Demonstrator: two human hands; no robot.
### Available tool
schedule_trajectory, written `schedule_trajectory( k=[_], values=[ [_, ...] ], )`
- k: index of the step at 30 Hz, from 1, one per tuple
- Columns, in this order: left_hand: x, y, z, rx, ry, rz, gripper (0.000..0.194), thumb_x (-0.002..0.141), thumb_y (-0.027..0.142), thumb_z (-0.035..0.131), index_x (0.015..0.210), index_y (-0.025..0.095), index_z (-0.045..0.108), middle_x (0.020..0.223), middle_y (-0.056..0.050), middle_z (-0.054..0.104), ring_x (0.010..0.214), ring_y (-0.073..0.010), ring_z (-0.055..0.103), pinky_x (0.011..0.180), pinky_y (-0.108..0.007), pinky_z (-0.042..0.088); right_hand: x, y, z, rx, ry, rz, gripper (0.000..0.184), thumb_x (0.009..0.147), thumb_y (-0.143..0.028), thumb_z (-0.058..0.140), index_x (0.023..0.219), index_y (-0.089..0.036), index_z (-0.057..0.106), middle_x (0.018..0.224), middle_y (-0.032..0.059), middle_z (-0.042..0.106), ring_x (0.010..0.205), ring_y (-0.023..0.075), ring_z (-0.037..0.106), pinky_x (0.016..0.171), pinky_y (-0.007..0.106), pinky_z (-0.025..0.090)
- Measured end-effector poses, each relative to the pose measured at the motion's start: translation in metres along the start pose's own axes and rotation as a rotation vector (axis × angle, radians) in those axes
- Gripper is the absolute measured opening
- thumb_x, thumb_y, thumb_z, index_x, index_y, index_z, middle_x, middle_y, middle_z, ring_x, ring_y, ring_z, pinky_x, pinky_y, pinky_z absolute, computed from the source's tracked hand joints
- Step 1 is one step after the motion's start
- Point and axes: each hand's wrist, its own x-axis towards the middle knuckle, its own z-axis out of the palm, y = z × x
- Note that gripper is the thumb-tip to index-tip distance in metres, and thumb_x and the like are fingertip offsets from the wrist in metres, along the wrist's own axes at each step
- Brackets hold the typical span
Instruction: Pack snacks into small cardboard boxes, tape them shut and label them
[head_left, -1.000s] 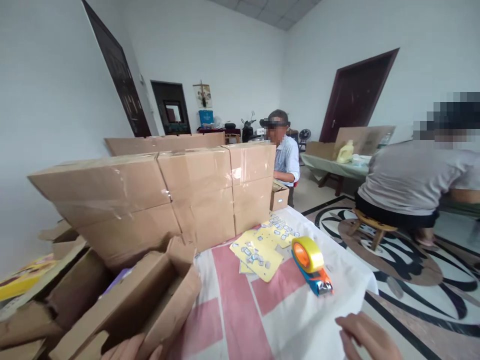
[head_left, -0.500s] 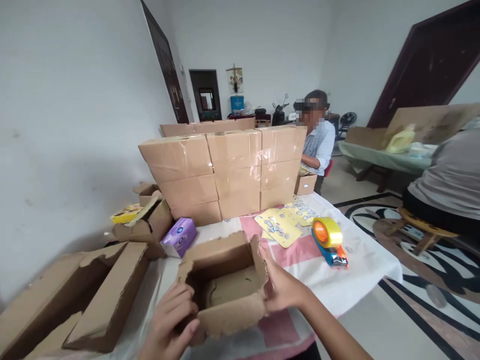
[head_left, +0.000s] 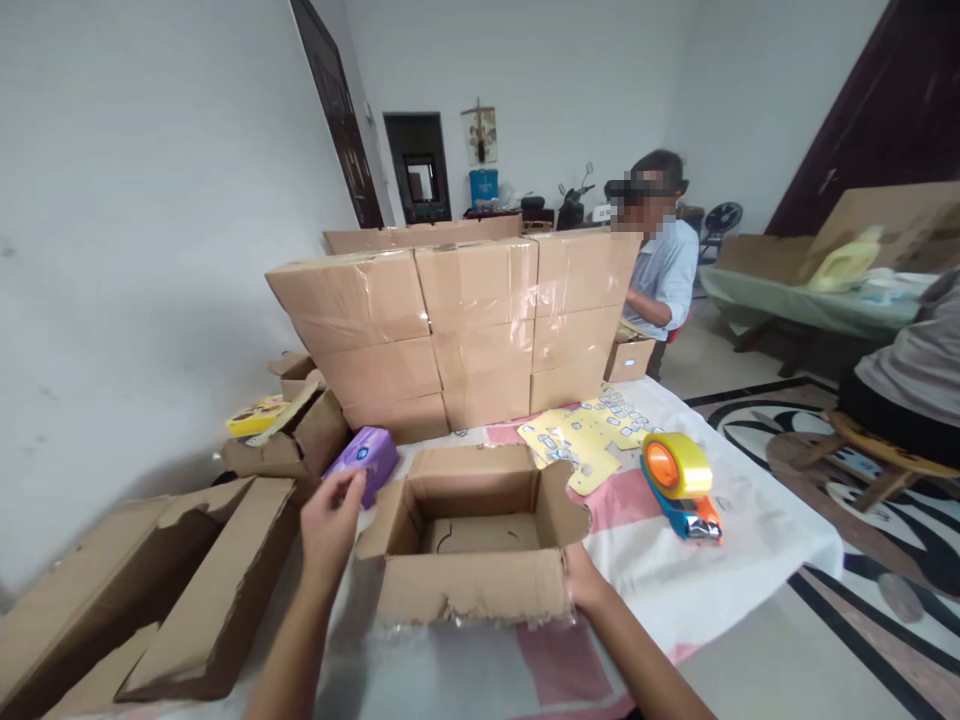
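An open cardboard box (head_left: 472,590) with torn, rough-edged flaps sits in front of me, its flaps folded outward and its bottom bare. My right hand (head_left: 581,578) grips its right side; most of the fingers are hidden behind the flap. Off the box's left side, my left hand (head_left: 331,520) is raised with fingertips drawn together in a pinch. Whether anything is between them does not show. Behind those fingers stands a purple tissue box (head_left: 379,455), partly covered in this view; I cannot tell if they touch it.
Stacked taped cartons (head_left: 480,330) form a wall at the back. A tape dispenser (head_left: 679,490) and yellow printed sheets (head_left: 577,440) lie to the right. Opened cardboard (head_left: 217,590) fills the left, below a yellow packet (head_left: 256,416). A co-worker (head_left: 664,260) sits beyond the cartons; another person (head_left: 915,360) sits right.
My left hand has let go of the box's left side and moved up and left toward the tissue box. The box has turned slightly, with its near flap now spread outward.
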Motion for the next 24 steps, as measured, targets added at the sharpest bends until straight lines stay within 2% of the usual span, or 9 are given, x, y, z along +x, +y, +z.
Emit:
schedule_trajectory(
  k=[3, 6, 9, 12, 14, 16, 18, 21, 24],
  values=[
    [0.055, -0.005, -0.002, 0.167, -0.069, -0.045, 0.050, 0.087, 0.048, 0.054, 0.126, 0.018, 0.063, 0.131, -0.017, 0.066, 0.126, -0.0353, 0.060, 0.104, -0.045, 0.049, 0.002, -0.001, 0.000, 0.066, -0.006, -0.012, 0.104, 0.054, -0.058, 0.093, 0.144, -0.022, 0.056, 0.128, 0.0179, 0.071, 0.131, 0.0431, 0.060, 0.113, 0.059, 0.045],
    [0.090, -0.004, 0.008, 0.296, -0.258, -0.107, 0.072, 0.070, 0.042, 0.076, 0.136, 0.021, 0.058, 0.120, -0.016, 0.072, 0.111, -0.0360, 0.068, 0.090, -0.041, 0.054, 0.004, 0.003, -0.001, 0.066, 0.000, -0.046, 0.096, 0.056, -0.058, 0.093, 0.139, -0.023, 0.060, 0.127, 0.0169, 0.072, 0.131, 0.0416, 0.061, 0.115, 0.058, 0.044],
    [0.095, 0.005, 0.012, 0.380, -0.346, -0.156, 0.083, 0.066, 0.039, 0.081, 0.143, 0.025, 0.052, 0.115, -0.013, 0.074, 0.102, -0.0336, 0.072, 0.082, -0.037, 0.054, 0.006, 0.005, 0.000, 0.052, 0.010, -0.080, 0.091, 0.059, -0.058, 0.092, 0.137, -0.022, 0.061, 0.130, 0.0175, 0.070, 0.134, 0.0411, 0.058, 0.117, 0.057, 0.043],
    [0.080, 0.022, -0.007, 0.422, -0.293, -0.149, 0.084, 0.080, 0.046, 0.071, 0.155, 0.026, 0.037, 0.134, -0.017, 0.067, 0.116, -0.0361, 0.068, 0.089, -0.042, 0.053, 0.007, 0.003, 0.000, 0.067, 0.000, -0.104, 0.091, 0.063, -0.057, 0.090, 0.139, -0.019, 0.058, 0.131, 0.0190, 0.069, 0.133, 0.0411, 0.058, 0.113, 0.058, 0.046],
    [0.067, 0.040, -0.032, 0.398, -0.154, -0.094, 0.086, 0.086, 0.050, 0.064, 0.160, 0.025, 0.027, 0.143, -0.019, 0.060, 0.124, -0.0392, 0.063, 0.094, -0.048, 0.053, 0.009, 0.001, 0.000, 0.060, -0.016, -0.104, 0.091, 0.065, -0.055, 0.089, 0.141, -0.019, 0.057, 0.132, 0.0191, 0.069, 0.132, 0.0411, 0.059, 0.111, 0.059, 0.049],
    [0.057, 0.061, -0.063, 0.292, 0.007, 0.042, 0.089, 0.085, 0.050, 0.065, 0.162, 0.025, 0.028, 0.147, -0.019, 0.057, 0.129, -0.0405, 0.059, 0.100, -0.051, 0.051, 0.009, 0.001, -0.002, 0.038, -0.021, -0.105, 0.090, 0.064, -0.053, 0.090, 0.141, -0.019, 0.057, 0.132, 0.0185, 0.068, 0.132, 0.0415, 0.059, 0.110, 0.059, 0.049],
    [0.052, 0.083, -0.091, 0.117, 0.048, 0.198, 0.091, 0.080, 0.051, 0.071, 0.160, 0.025, 0.034, 0.147, -0.014, 0.058, 0.128, -0.0379, 0.060, 0.105, -0.050, 0.050, 0.010, 0.002, -0.003, 0.017, -0.021, -0.117, 0.088, 0.064, -0.051, 0.090, 0.140, -0.020, 0.058, 0.132, 0.0178, 0.069, 0.131, 0.0422, 0.059, 0.111, 0.060, 0.047],
    [0.051, 0.115, -0.114, -0.119, -0.186, 0.335, 0.094, 0.075, 0.058, 0.075, 0.157, 0.026, 0.042, 0.145, -0.008, 0.060, 0.122, -0.0322, 0.064, 0.102, -0.043, 0.052, 0.010, 0.005, -0.003, -0.043, -0.036, -0.114, 0.084, 0.065, -0.048, 0.090, 0.138, -0.019, 0.060, 0.130, 0.0174, 0.069, 0.130, 0.0430, 0.059, 0.112, 0.061, 0.045],
    [0.054, 0.141, -0.100, -0.169, -0.657, 0.465, 0.087, 0.075, 0.057, 0.076, 0.153, 0.027, 0.049, 0.146, -0.005, 0.061, 0.121, -0.0294, 0.064, 0.100, -0.036, 0.053, 0.009, 0.008, -0.003, -0.136, -0.038, -0.102, 0.086, 0.067, -0.042, 0.088, 0.144, -0.019, 0.055, 0.133, 0.0160, 0.067, 0.131, 0.0416, 0.058, 0.113, 0.060, 0.044]
  ],
)
